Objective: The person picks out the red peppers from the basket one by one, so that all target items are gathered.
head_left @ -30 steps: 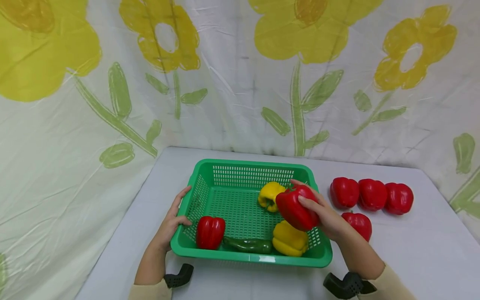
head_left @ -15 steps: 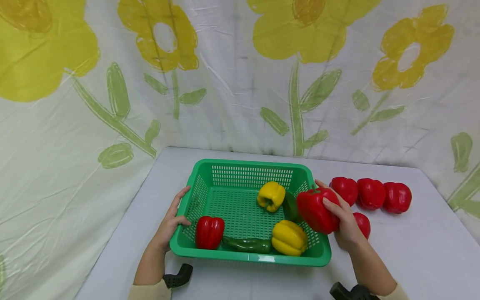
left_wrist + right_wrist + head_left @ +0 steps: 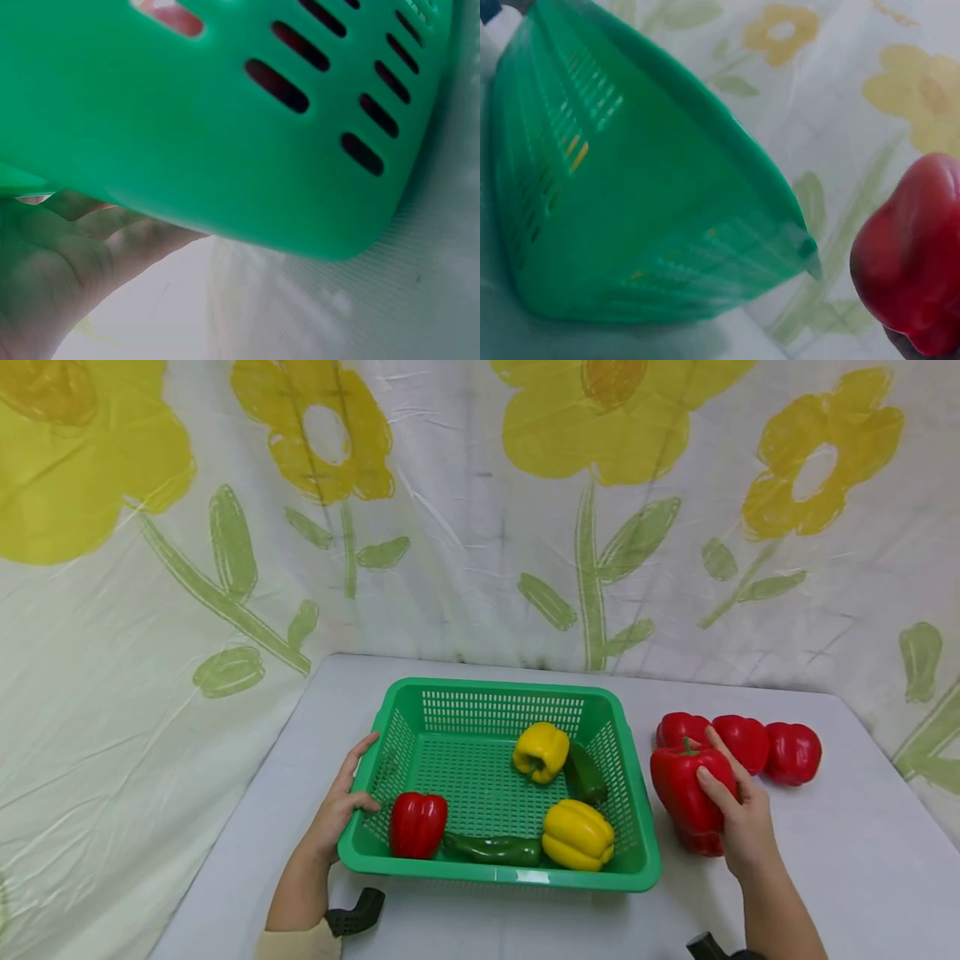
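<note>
My left hand (image 3: 333, 814) grips the left rim of the green plastic basket (image 3: 498, 878), thumb over the edge. The left wrist view shows its fingers under the rim, beside the slotted basket wall (image 3: 247, 172). To the right of the basket, my right hand (image 3: 746, 827) holds a red bell pepper (image 3: 684, 789) above the table, thumb on its near side. That pepper (image 3: 915, 259) also shows at the right of the right wrist view. Below it, another red bell pepper (image 3: 701, 843) is mostly hidden.
Inside the basket lie a red bell pepper (image 3: 417, 827), two yellow bell peppers (image 3: 542, 752), a long green pepper (image 3: 495, 850) and a dark green one (image 3: 585, 774). Three red bell peppers (image 3: 792, 753) stand in a row at the back right. A flowered cloth (image 3: 450, 568) hangs behind.
My right hand has carried the red bell pepper from over the basket to the right, outside its rim. The dark green pepper has come into sight. My left hand has stayed put.
</note>
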The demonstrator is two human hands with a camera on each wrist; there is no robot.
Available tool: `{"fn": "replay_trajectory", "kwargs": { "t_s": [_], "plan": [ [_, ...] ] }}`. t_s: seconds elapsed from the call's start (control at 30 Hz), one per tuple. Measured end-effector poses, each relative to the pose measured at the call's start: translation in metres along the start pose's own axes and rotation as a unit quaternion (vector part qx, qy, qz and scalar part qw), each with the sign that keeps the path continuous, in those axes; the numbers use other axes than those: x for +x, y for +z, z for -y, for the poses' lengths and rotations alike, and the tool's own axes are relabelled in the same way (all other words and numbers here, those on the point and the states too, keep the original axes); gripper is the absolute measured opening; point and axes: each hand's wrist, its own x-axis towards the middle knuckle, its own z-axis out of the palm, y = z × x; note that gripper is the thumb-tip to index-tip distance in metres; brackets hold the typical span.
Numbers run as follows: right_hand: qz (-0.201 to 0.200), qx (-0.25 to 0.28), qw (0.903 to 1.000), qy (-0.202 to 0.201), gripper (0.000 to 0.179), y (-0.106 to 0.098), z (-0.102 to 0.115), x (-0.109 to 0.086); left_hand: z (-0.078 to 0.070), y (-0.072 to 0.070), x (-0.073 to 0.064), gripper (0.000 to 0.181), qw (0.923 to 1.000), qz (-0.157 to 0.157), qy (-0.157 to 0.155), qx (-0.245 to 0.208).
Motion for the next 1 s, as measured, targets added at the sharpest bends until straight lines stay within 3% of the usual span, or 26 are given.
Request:
{"fn": "replay_trajectory", "kwargs": {
  "t_s": [0.23,0.63,0.73,1.0],
  "plan": [
    [-0.088,0.063,0.9936,0.034,0.062,-0.022,-0.007,0.001,0.001,-0.001,0.0,0.086,1.0,0.001,0.002,-0.001],
    [-0.189,0.106,0.9732,0.077,0.058,-0.054,-0.024,0.002,0.001,-0.001,0.0,0.086,1.0,0.006,0.007,-0.001],
    [-0.2,0.116,0.9698,0.078,0.058,-0.067,-0.034,0.005,0.001,-0.001,0.0,0.085,0.9999,0.007,0.009,-0.002],
    [-0.213,0.135,0.9637,0.087,0.056,-0.124,-0.09,0.027,0.001,-0.001,0.0,0.085,0.9999,0.007,0.01,-0.003]
  ]
}}
